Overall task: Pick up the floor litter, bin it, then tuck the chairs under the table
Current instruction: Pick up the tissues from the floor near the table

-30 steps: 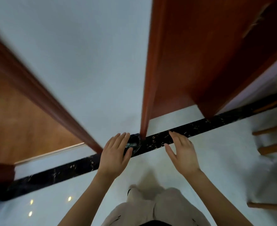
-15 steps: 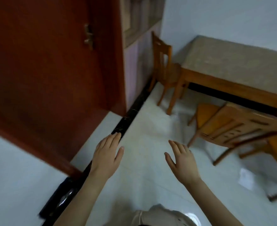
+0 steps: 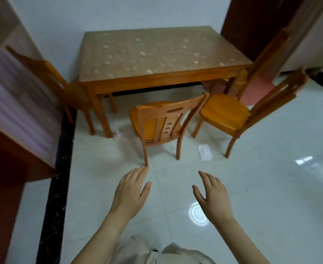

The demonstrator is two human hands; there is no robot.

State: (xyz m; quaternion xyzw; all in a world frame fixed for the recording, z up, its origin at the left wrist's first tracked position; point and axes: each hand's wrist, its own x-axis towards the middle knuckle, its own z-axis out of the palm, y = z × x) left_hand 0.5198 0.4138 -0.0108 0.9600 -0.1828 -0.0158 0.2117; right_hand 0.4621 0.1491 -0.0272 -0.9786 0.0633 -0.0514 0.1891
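Note:
A wooden table with a patterned top stands against the far wall. One wooden chair stands pulled out in front of it, its back toward me. A second chair stands angled at the right, a third chair at the table's left end, and another with a pink seat at the right end. A white piece of paper lies on the floor between the two front chairs. A crumpled clear scrap lies by the table leg. My left hand and right hand hover empty, fingers straight, above the floor.
White glossy tiles cover the floor, with a black marble strip along the left. A dark red door and a purple-striped wall panel stand at the left. A second dark door is at the back right.
My view has swung from the red door round to the table and chairs, now straight ahead. Both hands stay raised and empty.

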